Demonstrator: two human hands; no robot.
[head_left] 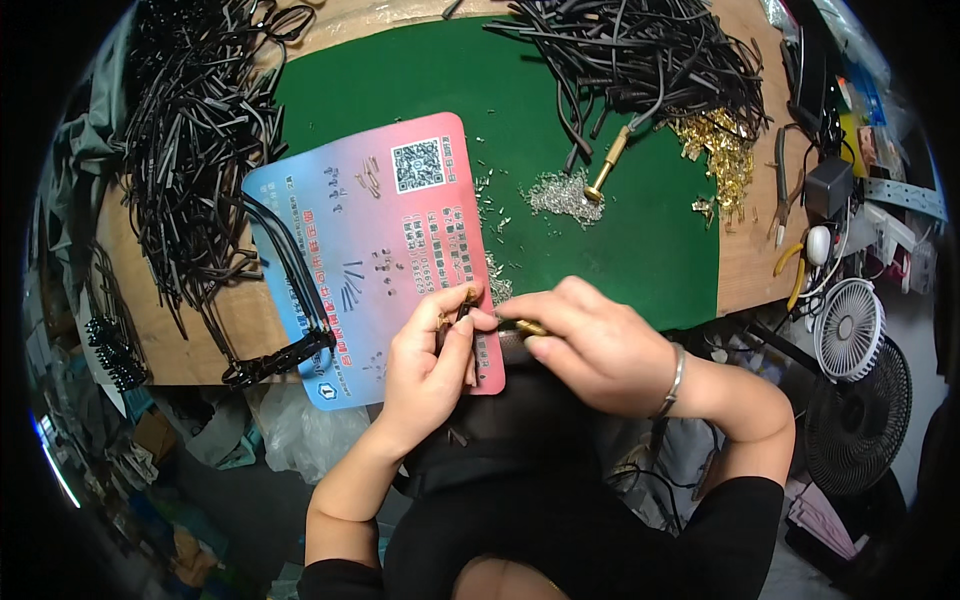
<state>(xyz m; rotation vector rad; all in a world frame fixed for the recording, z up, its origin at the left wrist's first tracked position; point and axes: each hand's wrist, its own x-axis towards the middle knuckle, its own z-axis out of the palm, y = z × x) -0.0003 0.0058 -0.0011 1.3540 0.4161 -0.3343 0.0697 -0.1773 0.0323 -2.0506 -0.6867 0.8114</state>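
My left hand [425,372] is closed, its thumb and fingers pinching a small dark piece [463,312] with a gold-coloured bit near the fingertips. Its exact kind is hidden by the fingers. Just to the right, my right hand [608,352] grips a small brass-coloured tool [530,327], its thin end directed at the left hand's fingertips. Both hands are above the near right part of a pink and blue printed mat [400,230]. Small groups of dark pieces [383,268] and thin grey pins [351,287] lie on the mat.
Slender black rods [195,150] are heaped at left, with another heap [640,55] at the back. On the green mat [400,75] lie tiny silver parts [560,195], a brass-handled tool [612,160] and gold-coloured pieces [728,155]. Pliers [790,275] and a white fan [850,328] are at right.
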